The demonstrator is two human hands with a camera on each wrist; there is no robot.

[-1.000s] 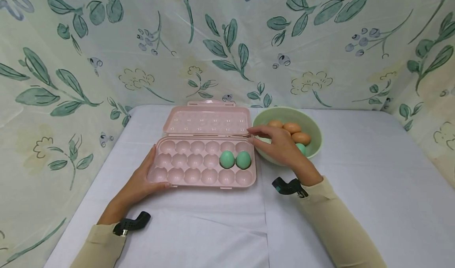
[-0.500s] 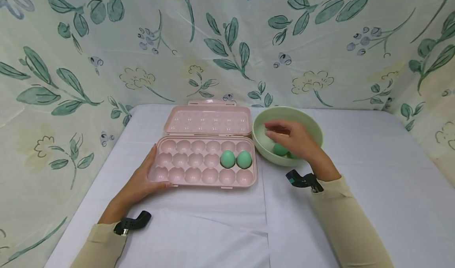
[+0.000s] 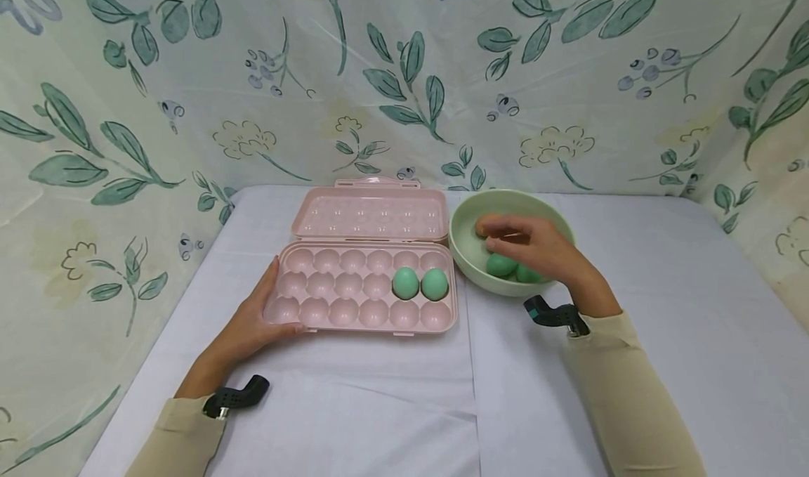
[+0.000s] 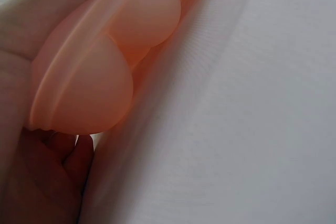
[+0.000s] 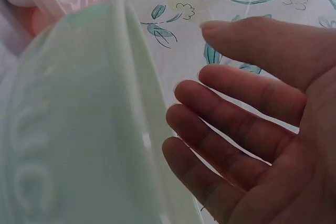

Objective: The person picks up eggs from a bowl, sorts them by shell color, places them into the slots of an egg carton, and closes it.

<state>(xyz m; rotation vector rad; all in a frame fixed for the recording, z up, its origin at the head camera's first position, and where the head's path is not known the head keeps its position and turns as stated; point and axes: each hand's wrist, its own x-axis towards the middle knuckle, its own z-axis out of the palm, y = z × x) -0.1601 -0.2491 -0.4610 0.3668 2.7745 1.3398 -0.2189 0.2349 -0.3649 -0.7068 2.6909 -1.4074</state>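
the tray (image 3: 354,328) lies on the desk (image 3: 379,407), its lid (image 3: 369,213) laid back behind it; it looks like light, thin, stiff plastic, easily nudged, so an end is the place to steady it. two green eggs (image 3: 405,283) sit at the right end of the tray's middle row. just right of the tray, the bowl (image 3: 466,252) holds a brown egg (image 3: 484,225) and at least two more green eggs (image 3: 501,265). all look smooth and likely slippery; i can't tell if they're fragile, so i'd take each gently round its middle. the left hand (image 3: 249,329) grips the tray's left end, thumb along the near edge. right of the tray, the right hand (image 3: 537,249) is over the bowl, fingers loosely bent, thumb apart, holding nothing i can see; the brown egg is near its fingertips.
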